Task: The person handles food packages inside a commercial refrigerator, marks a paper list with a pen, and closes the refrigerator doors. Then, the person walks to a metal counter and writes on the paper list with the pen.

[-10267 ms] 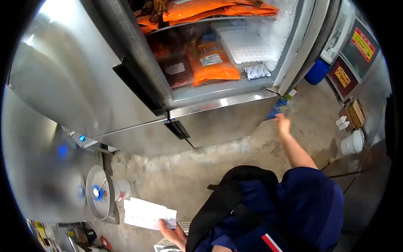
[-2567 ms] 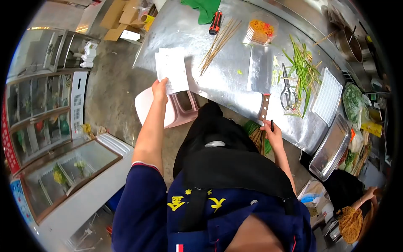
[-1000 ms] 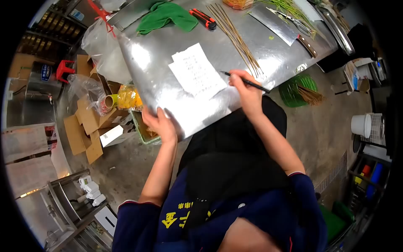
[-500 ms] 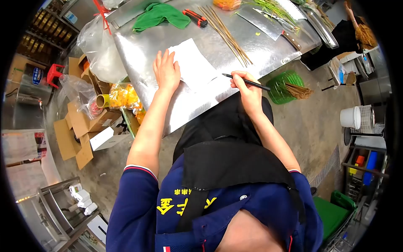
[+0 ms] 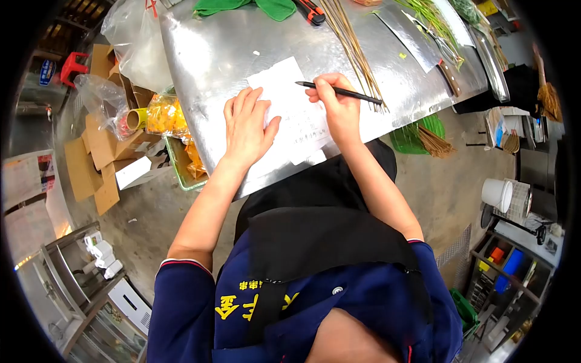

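Observation:
A white sheet of paper (image 5: 296, 115) with faint handwriting on its lower part lies on the metal table (image 5: 206, 66). My left hand (image 5: 247, 128) rests flat on the paper's left side, fingers spread. A slim black pen (image 5: 348, 92) is gripped in my right hand (image 5: 339, 112), above the paper's right side. Its tip points left over the upper part of the sheet; whether it touches the paper, I cannot tell.
Toward the back lie a green cloth (image 5: 242, 6), a red-and-black box cutter (image 5: 311, 11), wooden skewers (image 5: 351, 45), a cleaver (image 5: 417, 45) and scissors (image 5: 445, 45). A green basket (image 5: 411, 140) stands right, cardboard boxes (image 5: 91, 163) left. Another person in black (image 5: 514, 91) is at far right.
My view has shifted, and the handwriting now shows on the paper. My left hand lies further onto the sheet. My right hand has moved the pen up and left over it.

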Demonstrator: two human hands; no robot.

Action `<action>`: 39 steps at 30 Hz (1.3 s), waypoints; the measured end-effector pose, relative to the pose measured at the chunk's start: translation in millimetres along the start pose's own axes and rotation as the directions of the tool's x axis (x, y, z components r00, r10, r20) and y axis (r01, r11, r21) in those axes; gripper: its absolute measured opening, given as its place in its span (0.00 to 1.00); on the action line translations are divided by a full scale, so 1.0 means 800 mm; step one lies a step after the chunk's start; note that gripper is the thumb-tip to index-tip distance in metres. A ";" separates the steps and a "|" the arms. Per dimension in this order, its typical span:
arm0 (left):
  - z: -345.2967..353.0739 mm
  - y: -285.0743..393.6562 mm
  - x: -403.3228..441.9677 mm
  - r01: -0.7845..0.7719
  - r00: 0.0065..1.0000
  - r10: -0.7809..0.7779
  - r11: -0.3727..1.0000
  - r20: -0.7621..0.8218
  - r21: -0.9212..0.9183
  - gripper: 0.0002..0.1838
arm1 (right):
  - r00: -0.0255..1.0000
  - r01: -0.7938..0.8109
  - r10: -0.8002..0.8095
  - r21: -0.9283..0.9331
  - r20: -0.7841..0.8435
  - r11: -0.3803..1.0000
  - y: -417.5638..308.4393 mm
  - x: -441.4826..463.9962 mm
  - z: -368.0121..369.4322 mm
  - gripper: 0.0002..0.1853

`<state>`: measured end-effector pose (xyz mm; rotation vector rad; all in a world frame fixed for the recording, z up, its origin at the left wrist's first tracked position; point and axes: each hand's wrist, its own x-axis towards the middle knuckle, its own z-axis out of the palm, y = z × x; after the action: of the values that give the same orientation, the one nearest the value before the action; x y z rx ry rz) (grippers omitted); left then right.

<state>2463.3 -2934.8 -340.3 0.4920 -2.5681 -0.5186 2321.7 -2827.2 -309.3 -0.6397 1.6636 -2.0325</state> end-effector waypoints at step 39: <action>0.013 -0.008 0.017 0.104 0.994 -0.104 0.995 0.010 -0.003 0.16 | 0.978 0.205 -0.195 -0.420 0.066 0.884 0.075 0.069 0.032 0.07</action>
<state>2448.4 -2943.2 -346.4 0.6265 -2.5608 -0.5627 2295.1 -2891.2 -359.4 -1.0139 2.1281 -1.7871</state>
